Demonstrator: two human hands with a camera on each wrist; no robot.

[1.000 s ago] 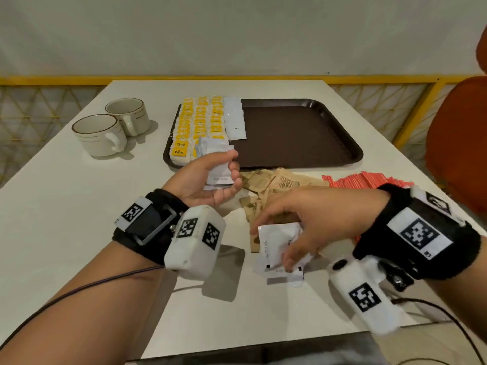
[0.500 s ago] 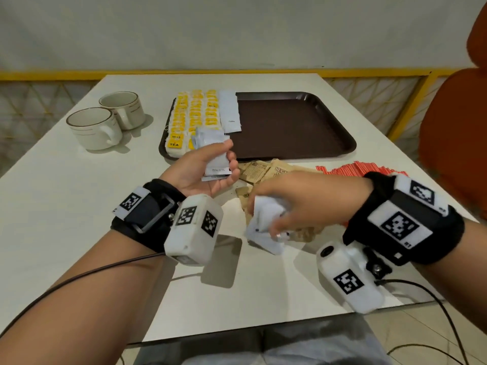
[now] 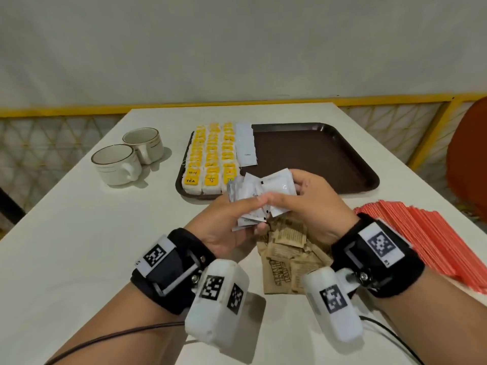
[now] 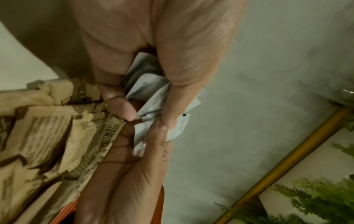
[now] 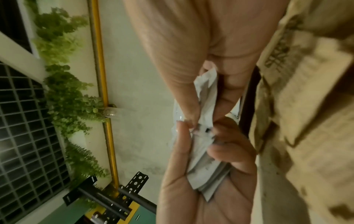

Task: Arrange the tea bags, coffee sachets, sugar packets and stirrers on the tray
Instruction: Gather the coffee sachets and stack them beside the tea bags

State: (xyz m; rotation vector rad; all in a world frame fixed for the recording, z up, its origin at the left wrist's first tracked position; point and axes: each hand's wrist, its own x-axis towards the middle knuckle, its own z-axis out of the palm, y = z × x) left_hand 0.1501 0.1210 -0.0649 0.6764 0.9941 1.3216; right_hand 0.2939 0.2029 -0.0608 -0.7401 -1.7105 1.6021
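Both hands share one grip on a fanned bundle of white sachets: left hand pinching from below, right hand beside it. Only the wrist views show fingertips meeting. Beyond lie the tray, tea bags, and brown packets on the counter.

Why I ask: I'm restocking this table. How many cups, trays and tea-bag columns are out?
Cups: 2
Tray: 1
Tea-bag columns: 3
Total: 6
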